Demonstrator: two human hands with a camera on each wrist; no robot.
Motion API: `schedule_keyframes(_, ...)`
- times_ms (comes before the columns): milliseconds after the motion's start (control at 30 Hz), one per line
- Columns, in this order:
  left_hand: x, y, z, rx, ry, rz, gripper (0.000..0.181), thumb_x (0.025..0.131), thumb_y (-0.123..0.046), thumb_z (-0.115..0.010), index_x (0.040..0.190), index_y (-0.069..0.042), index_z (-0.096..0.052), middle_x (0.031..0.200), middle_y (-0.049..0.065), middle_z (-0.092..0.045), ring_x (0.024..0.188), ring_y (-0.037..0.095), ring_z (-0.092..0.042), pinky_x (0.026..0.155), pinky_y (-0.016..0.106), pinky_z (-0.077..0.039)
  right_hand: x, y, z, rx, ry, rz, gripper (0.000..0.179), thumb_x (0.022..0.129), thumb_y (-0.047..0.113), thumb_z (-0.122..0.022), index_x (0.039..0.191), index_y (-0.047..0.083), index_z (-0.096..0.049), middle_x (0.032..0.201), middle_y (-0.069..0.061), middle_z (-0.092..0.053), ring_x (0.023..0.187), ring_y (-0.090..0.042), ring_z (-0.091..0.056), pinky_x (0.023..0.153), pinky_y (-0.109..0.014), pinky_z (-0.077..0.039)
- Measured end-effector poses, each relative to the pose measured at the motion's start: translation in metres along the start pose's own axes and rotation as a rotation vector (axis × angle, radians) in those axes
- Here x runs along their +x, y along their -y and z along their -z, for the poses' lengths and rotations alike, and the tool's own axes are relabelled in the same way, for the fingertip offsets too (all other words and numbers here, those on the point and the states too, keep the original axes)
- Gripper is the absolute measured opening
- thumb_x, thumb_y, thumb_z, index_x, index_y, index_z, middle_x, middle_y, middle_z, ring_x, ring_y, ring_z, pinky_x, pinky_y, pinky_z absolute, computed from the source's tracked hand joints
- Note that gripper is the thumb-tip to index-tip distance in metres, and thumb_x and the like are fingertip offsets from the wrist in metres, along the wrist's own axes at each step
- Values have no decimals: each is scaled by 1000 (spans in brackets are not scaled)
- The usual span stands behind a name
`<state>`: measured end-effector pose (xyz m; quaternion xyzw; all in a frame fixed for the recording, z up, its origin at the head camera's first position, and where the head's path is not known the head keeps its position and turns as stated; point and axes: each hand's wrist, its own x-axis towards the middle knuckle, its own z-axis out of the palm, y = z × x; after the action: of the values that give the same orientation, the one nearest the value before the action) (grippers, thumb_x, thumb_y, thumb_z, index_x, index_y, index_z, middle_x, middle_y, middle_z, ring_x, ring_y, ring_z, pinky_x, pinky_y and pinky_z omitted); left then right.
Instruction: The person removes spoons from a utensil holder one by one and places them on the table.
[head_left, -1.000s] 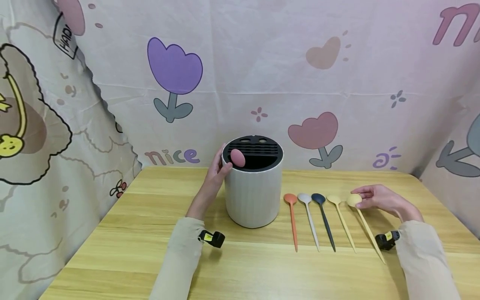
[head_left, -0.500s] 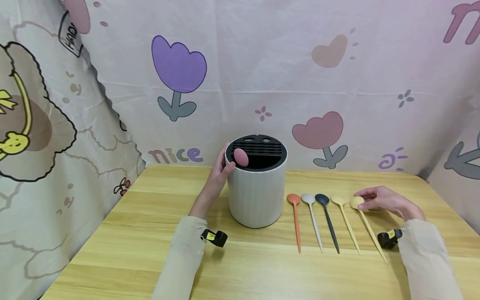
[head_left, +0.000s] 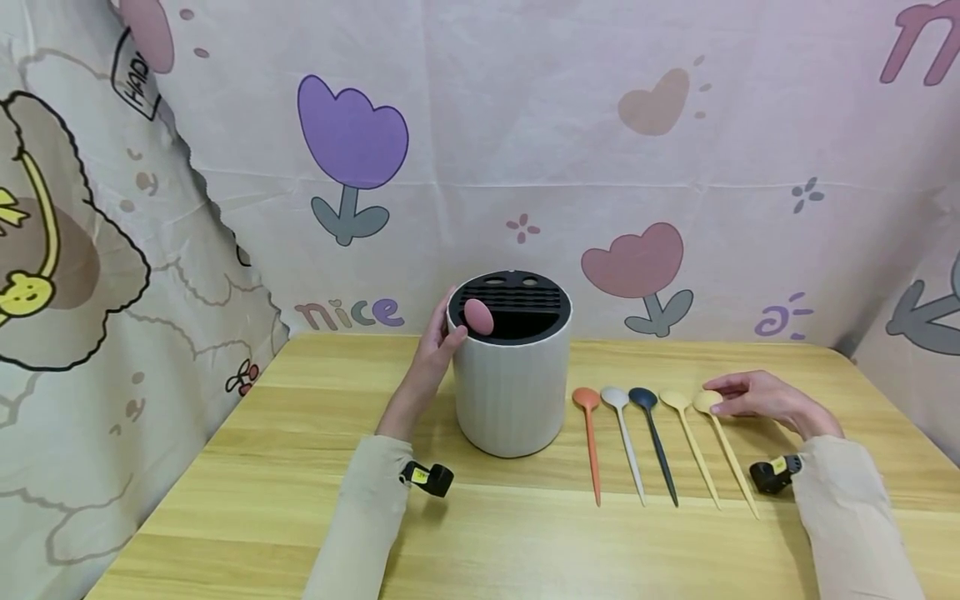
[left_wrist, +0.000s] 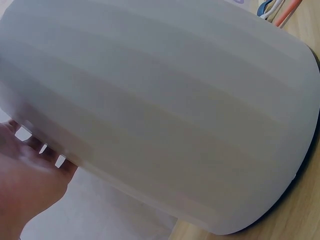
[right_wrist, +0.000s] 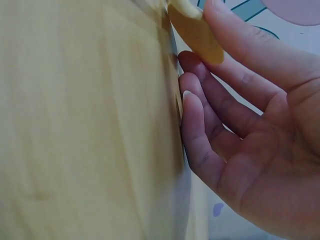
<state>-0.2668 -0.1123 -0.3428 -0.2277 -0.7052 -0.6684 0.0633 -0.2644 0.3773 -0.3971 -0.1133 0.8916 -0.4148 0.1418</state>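
Observation:
My left hand (head_left: 433, 350) holds the left side of a ribbed pale grey utensil holder (head_left: 510, 400), thumb near the rim. In the left wrist view, the holder's wall (left_wrist: 165, 110) hides part of the fingers (left_wrist: 37, 150). From its black slotted top a pink oval spoon head (head_left: 478, 317) sticks out; its handle is hidden. On the table, my right hand (head_left: 761, 397) pinches the head of the rightmost pale yellow spoon (head_left: 731, 458). The right wrist view shows the thumb and a finger on that yellow spoon head (right_wrist: 197, 32), the other fingers loosely bent beside the table.
Left of the held spoon lie another pale yellow spoon (head_left: 693, 450), a dark blue spoon (head_left: 655, 437), a light grey spoon (head_left: 625, 442) and an orange spoon (head_left: 589, 442). The wooden table (head_left: 247, 500) ends at a printed cloth backdrop (head_left: 480, 125).
The held yellow spoon's handle tip has swung left, bringing it closer to parallel with the neighbouring yellow spoon. The left hand and the holder stay in place; the head view shifts slightly.

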Motion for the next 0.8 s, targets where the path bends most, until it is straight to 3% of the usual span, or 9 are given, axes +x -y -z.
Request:
schedule_keyframes(100, 0, 1, 0, 4, -1, 2, 78, 93, -44, -49, 156, -14, -14, 160, 4, -13, 145, 18, -14, 115, 45, -16, 0, 0, 0, 1, -9, -3, 59, 85, 10, -74, 128, -19, -47, 119, -31, -57, 99, -15, -56, 77, -22, -52)
schedule_keyframes(267, 0, 1, 0, -1, -3, -6, 85, 92, -51, -52, 156, -12, -13, 160, 5, -14, 145, 19, -14, 115, 46, -15, 0, 1, 1, -48, -19, -10, 61, 85, 15, -75, 129, -17, -48, 123, -32, -55, 109, -37, -55, 80, -23, -50)
schedule_keyframes(367, -1, 0, -1, 6, -4, -5, 82, 92, -48, -50, 156, -13, -13, 160, 4, -14, 145, 19, -13, 115, 47, -14, 0, 1, 1, -55, -22, -23, 63, 85, 18, -75, 130, -16, -48, 126, -33, -53, 114, -44, -51, 83, -24, -49)
schedule_keyframes(467, -1, 1, -1, 9, -5, -3, 79, 93, -46, -49, 156, -14, -13, 160, 3, -13, 145, 19, -13, 115, 47, -14, 0, 1, 1, -38, -22, -20, 63, 86, 18, -74, 131, -16, -47, 128, -32, -52, 111, -35, -55, 82, -24, -50)
schedule_keyframes(633, -1, 2, 0, 5, -1, -8, 88, 91, -57, -52, 156, -14, -13, 160, 4, -13, 145, 19, -12, 115, 47, -13, 1, -2, 1, 35, -9, 2, 62, 89, 16, -70, 133, -18, -43, 131, -33, -49, 100, -4, -55, 80, -23, -51)
schedule_keyframes(800, -2, 1, 0, 9, 1, -10, 86, 91, -56, -52, 156, -14, -13, 160, 4, -13, 145, 20, -12, 115, 48, -13, 0, -2, 1, 94, -2, 13, 62, 96, 17, -61, 137, -21, -33, 134, -36, -45, 94, 6, -56, 79, -25, -53)
